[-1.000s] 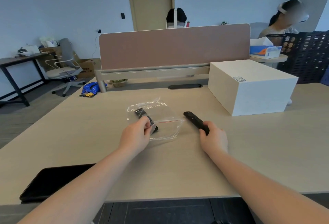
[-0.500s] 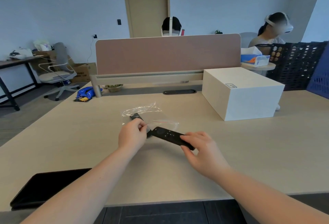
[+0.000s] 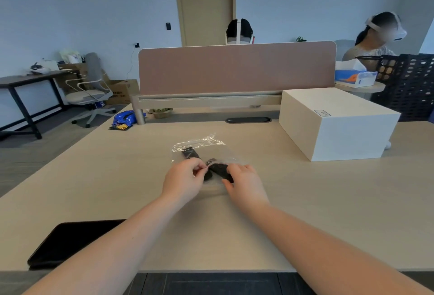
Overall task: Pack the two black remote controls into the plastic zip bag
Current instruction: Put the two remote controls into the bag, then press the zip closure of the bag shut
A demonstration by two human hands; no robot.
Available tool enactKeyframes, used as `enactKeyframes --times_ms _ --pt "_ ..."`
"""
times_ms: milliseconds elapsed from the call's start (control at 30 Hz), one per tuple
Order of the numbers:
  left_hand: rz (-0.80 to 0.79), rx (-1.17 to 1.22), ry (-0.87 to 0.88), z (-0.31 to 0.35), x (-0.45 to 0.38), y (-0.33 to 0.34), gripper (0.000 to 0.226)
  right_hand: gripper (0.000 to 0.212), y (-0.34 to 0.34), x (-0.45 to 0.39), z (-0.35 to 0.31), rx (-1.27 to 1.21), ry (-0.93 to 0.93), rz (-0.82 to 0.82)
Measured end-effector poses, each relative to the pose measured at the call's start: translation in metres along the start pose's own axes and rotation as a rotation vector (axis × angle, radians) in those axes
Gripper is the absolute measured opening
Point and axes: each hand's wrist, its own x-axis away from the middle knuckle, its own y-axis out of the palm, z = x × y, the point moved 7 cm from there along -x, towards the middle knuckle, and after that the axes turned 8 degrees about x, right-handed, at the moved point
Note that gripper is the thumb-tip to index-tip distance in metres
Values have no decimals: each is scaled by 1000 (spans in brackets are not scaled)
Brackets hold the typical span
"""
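Left hand (image 3: pixel 185 177) pinches bag (image 3: pixel 199 146) mouth open; first remote (image 3: pixel 190 153) inside. Right hand (image 3: pixel 244 183) grips second remote (image 3: pixel 219 169) at opening. Advice: keep mouth lifted, slide in lengthwise alongside first.

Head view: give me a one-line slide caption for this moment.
Left hand pinches the zip bag mouth open, first remote inside, while right hand feeds in the second remote.

remotes (image 3: pixel 190 153): 2 | zip bag (image 3: pixel 202 143): 1 | white box (image 3: pixel 338 125): 1 | hands (image 3: pixel 183 181): 2
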Motion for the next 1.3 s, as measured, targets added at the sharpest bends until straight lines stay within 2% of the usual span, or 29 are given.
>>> enactKeyframes --times_ms 100,267,333,433,600,800,833,900,967,1033,1167,1300 --pt "-7 8 1 -2 -1 0 6 31 11 -8 -1 -43 30 -100" --pt "-47 9 -1 -3 -1 2 8 29 27 -9 3 -72 -37 -225" --pt "-46 23 -6 -6 -1 3 8 20 30 -9 7 -37 -34 -231" --pt "-42 37 -5 -8 1 6 7 31 35 -9 13 20 -12 -207" --pt "-46 13 5 -11 1 10 7 27 43 -12 15 16 -1 -153" --pt "-91 -19 52 -6 5 13 7 32 45 -13 12 68 -56 -184" --pt "-119 -27 68 -7 7 14 15 31 43 -13 12 67 -72 -177" --pt "-235 -85 130 -8 12 16 49 31 36 -11 10 66 -126 -133" --pt "-345 -238 246 -13 21 18 74 40 24 -9 12 72 -190 -25" --pt "-324 -324 341 -20 26 14 66 37 6 -6 19 52 -209 112" --pt "-138 -275 392 -24 28 2 18 23 -11 -1 22 65 -208 213" --pt "-21 -262 441 -17 31 -4 19 43 -7 0 13 106 -220 187"
